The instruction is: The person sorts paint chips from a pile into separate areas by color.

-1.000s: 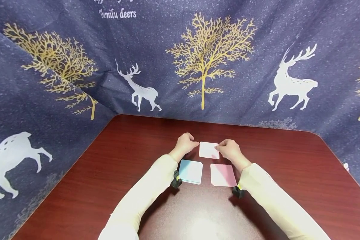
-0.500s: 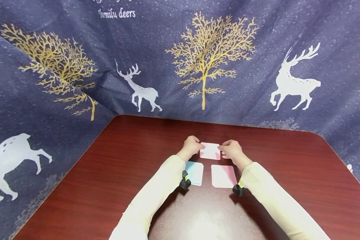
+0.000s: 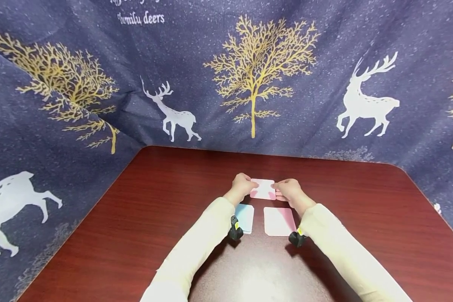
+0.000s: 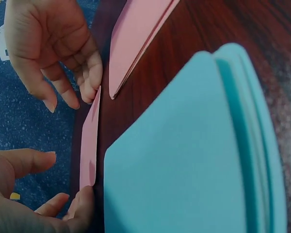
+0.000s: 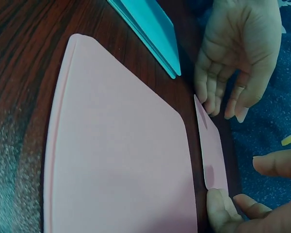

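A pink card lies between my two hands, beyond the two stacks. My left hand pinches its left end between thumb and fingers. At the opposite end, my right hand pinches the card in the same way, its other fingers loosely bent. Nearer to me sits a light-blue card stack, partly hidden by the left wrist in the head view. To its right is a pink card stack, just in front of my right wrist. Whether the held card touches the table is hard to tell.
The dark red wooden table reaches back to a blue cloth printed with deer and trees. Each wrist carries a small black camera, such as the left one.
My left hand has moved right, from beside the card onto its left end. My right hand stays at the right end. The stacks keep their places.
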Demonstrator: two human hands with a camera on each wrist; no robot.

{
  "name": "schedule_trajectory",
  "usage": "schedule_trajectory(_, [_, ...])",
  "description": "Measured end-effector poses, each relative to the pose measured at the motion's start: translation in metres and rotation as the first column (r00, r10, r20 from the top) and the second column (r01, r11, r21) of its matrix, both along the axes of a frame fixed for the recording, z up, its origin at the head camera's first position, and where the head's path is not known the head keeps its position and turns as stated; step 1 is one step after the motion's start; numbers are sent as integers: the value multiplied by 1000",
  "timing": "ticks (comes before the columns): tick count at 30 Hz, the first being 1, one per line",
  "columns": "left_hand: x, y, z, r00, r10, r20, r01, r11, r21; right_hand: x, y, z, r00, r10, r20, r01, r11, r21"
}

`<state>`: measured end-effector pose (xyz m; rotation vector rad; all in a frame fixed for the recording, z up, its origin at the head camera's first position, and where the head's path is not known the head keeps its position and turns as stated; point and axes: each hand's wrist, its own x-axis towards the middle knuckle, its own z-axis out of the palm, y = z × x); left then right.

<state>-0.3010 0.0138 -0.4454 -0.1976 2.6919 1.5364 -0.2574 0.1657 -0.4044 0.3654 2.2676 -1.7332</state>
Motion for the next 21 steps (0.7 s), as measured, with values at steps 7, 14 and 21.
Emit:
schedule_trajectory(7, [-45,-1,-54,1000,1,-2,-1,1000,12,0,2,-2,1000,-4,3,4,998,-65])
schedule_trajectory(14, [30,-4,42,995,24,95,-19,999,-50,2,5,-2,999,-34,17,37,985,-171])
schedule_trajectory(21, [-26,-7,-26,994,-16,106,3,993,122,4,9,-4,999,-37,-2,35,978,-204])
